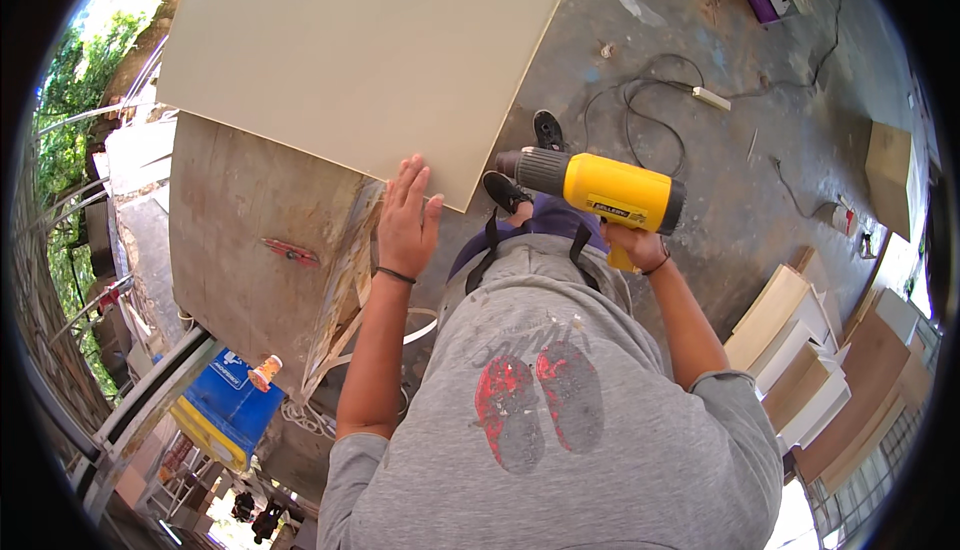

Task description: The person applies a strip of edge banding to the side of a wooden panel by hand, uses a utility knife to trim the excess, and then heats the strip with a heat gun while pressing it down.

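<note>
A large pale beige panel lies across a worn brown tabletop, its near corner overhanging. My left hand rests on the panel's near edge, fingers stretched out flat on the surface. My right hand is wrapped round the handle of a yellow and black heat gun, held in front of my waist. The heat gun's dark nozzle points left, close to the panel's right edge in the picture. Whether its trigger is pressed is hidden.
A red hand tool lies on the tabletop. Below stand a blue and yellow box and a patterned cup. A black cable with a white power strip trails over the floor. Boards are stacked at right.
</note>
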Motion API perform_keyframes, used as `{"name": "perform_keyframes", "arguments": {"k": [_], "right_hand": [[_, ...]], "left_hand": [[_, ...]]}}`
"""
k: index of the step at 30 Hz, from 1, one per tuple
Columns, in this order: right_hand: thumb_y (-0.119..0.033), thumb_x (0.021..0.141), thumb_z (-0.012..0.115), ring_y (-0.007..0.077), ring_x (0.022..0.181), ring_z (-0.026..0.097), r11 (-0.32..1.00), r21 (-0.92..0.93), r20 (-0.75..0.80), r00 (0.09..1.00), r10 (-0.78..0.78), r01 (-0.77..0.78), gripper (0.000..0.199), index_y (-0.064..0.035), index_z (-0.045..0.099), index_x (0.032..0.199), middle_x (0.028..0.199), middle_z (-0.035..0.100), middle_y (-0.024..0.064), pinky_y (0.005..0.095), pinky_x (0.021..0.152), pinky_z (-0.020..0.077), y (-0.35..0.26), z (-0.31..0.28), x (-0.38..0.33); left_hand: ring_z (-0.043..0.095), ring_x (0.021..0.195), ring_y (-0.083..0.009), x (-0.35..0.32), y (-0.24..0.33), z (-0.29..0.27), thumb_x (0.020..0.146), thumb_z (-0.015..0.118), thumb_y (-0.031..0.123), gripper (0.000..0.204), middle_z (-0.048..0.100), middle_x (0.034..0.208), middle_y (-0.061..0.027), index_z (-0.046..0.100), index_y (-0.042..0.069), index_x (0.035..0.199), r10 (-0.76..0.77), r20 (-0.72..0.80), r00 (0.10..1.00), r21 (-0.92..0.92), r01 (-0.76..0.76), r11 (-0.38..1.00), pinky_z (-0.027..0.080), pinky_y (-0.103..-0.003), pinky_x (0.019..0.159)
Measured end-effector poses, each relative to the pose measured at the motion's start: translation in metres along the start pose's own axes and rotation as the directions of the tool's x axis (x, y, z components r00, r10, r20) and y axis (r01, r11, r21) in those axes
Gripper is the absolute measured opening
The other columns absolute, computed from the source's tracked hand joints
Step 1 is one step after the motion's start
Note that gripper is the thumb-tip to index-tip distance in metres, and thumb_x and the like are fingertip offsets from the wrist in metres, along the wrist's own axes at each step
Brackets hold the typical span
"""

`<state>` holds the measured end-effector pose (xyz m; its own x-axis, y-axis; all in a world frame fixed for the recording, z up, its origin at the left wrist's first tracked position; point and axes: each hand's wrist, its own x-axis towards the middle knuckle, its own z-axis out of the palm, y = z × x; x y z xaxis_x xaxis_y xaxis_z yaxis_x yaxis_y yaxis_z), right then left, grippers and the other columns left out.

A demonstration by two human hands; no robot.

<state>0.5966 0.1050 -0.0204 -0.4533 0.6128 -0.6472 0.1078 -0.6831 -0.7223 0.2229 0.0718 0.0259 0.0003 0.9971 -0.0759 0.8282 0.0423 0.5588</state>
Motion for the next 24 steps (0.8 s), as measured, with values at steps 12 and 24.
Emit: {"name": "perform_keyframes", "arguments": {"k": [12,24], "right_hand": [[-0.004,0.073,0.062,0.0154,0.062,0.058,0.987,0.079,-0.126,0.983,-0.132,0.143,0.014,-0.0013,0.061,0.086,0.075,0.061,0.0066,0.0286,0.056,0.0472,-0.05,-0.02,0.024],[-0.007,0.072,0.063,0.0195,0.06,0.056,0.971,0.119,-0.237,0.956,-0.173,0.205,0.028,0.0032,0.055,0.096,0.073,0.057,0.0114,0.03,0.058,0.0482,-0.145,-0.102,0.082]], "left_hand": [[0.016,0.142,-0.0322,0.022,0.031,0.022,0.073,0.07,0.032,0.077,0.021,0.152,-0.0151,0.038,0.007,0.138,-0.112,0.007,0.994,0.143,0.11,0.984,0.01,-0.056,0.111],[0.014,0.143,-0.0324,0.099,0.065,0.042,0.072,0.068,0.025,0.078,0.02,0.152,-0.0146,0.035,0.007,0.14,-0.226,-0.073,0.971,0.102,0.233,0.967,0.01,-0.057,0.111]]}}
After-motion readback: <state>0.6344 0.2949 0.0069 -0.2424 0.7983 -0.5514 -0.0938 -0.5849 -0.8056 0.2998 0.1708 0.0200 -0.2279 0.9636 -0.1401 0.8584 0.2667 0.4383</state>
